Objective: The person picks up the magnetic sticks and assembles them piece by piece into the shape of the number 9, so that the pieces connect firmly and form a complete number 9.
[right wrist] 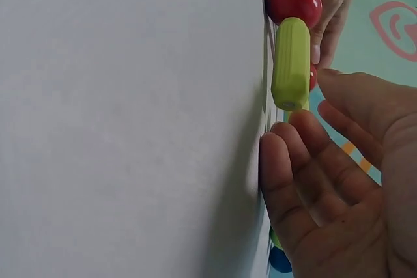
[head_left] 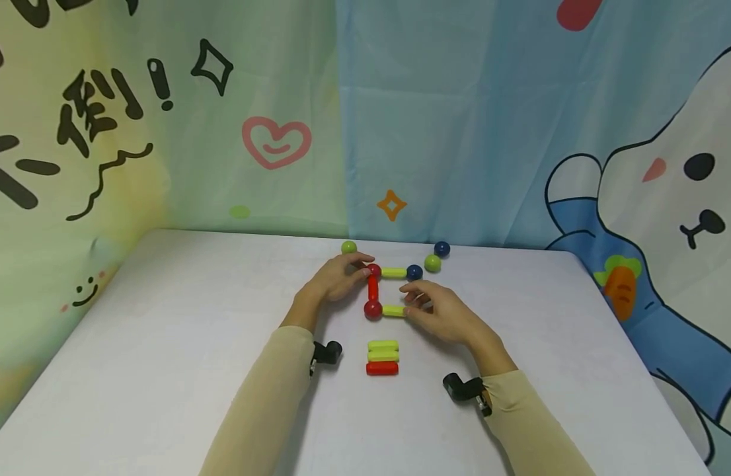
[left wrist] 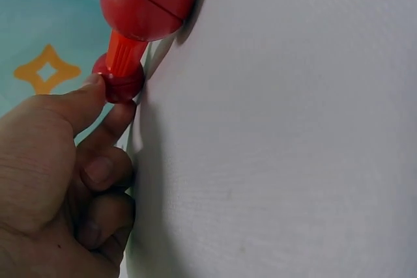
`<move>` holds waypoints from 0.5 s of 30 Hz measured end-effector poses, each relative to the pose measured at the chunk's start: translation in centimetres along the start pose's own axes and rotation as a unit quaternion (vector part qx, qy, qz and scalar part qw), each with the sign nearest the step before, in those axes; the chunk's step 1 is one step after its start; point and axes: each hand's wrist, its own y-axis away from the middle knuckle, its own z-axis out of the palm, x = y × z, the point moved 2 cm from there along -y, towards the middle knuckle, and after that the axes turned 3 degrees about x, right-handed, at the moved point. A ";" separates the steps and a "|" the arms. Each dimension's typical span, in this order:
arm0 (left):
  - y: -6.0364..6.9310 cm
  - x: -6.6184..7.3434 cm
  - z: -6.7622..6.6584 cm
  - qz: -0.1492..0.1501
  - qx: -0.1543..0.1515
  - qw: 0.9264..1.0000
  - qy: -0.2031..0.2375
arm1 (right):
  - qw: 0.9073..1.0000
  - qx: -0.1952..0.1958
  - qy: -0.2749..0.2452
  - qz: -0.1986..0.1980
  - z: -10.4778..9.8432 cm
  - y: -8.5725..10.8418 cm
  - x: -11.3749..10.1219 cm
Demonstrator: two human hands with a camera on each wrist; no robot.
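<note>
A red rod (head_left: 373, 289) links a far red ball (head_left: 374, 270) and a near red ball (left wrist: 148, 1), all lying on the white table (head_left: 223, 370). From the far ball a yellow-green rod (head_left: 393, 272) runs right to a dark blue ball (head_left: 414, 272). Another yellow-green rod (right wrist: 291, 63) sticks out rightward from the near ball, its outer end bare. My left hand (head_left: 337, 277) pinches the far red ball between thumb and finger. Beside the bare rod end is my right hand (head_left: 439, 311), fingers loosely bent with nothing held between them; whether a fingertip touches the rod I cannot tell.
Behind the linked pieces lie a green ball (head_left: 349, 246) at left, and another green ball (head_left: 433, 263) with a blue ball (head_left: 441, 249) at right. Nearer me, two loose yellow-green rods (head_left: 383, 350) lie alongside a red rod (head_left: 382, 368). A printed curtain (head_left: 437, 132) hangs behind the table.
</note>
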 end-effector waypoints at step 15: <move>0.3 -0.2 0.1 0.001 0.009 1.000 -0.002 | 0.999 -0.001 0.006 -0.040 0.0 0.7 -0.7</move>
